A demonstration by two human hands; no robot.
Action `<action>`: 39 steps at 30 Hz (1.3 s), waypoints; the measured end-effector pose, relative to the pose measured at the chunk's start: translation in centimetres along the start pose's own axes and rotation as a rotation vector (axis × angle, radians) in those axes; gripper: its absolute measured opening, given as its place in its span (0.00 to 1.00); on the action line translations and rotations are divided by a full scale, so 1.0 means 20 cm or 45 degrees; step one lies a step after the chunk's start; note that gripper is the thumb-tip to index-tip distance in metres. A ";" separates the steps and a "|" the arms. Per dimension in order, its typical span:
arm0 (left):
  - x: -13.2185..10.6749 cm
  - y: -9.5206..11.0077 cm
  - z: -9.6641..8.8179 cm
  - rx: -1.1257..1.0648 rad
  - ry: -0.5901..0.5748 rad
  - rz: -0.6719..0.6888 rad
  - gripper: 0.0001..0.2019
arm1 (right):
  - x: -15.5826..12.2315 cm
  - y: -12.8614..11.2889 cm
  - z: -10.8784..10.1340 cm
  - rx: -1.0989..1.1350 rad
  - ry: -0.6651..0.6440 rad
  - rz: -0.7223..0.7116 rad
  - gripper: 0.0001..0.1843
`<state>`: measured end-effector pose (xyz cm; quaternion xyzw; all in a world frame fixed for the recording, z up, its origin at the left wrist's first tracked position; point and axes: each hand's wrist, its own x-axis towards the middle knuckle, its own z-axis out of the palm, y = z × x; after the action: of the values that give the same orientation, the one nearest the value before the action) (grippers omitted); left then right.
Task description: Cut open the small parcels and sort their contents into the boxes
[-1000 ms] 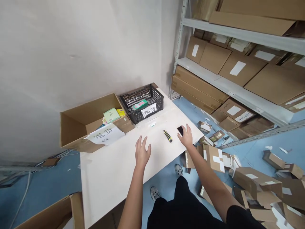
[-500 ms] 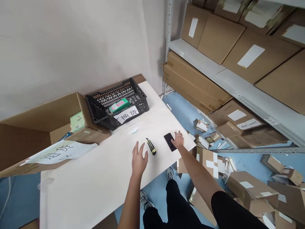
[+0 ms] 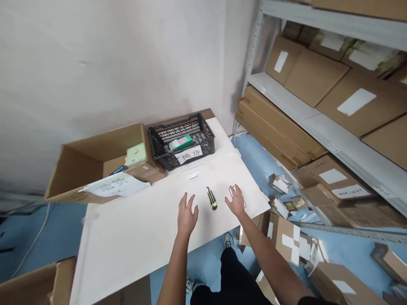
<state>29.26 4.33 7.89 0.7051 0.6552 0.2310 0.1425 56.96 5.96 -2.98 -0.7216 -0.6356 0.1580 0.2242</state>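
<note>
My left hand is held above the white table with its fingers apart and nothing in them. To its right lies a black and yellow utility knife. My right hand, fingers spread, is over a smartphone lying on the table near the right edge. The phone's screen looks bright and pale, and the hand covers much of it. Whether the fingertips touch the screen, I cannot tell.
A black plastic crate with a green and pink box stands at the back. Left of it sits an open cardboard box holding a pale green box. Shelves with cartons rise on the right; boxes litter the floor.
The phone's screen has turned from dark to bright. My right hand has moved from the phone's right edge to over its screen. The view has shifted left and up.
</note>
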 end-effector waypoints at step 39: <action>-2.72 -2.28 -1.32 -0.109 0.831 -1.887 0.28 | -2.03 -3.68 1.94 0.087 -1.328 -1.846 0.37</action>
<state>-25.17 -47.69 -0.14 -0.0209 0.9511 0.2955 0.0871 -31.07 -22.71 0.43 0.0282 -0.9517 0.3045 -0.0271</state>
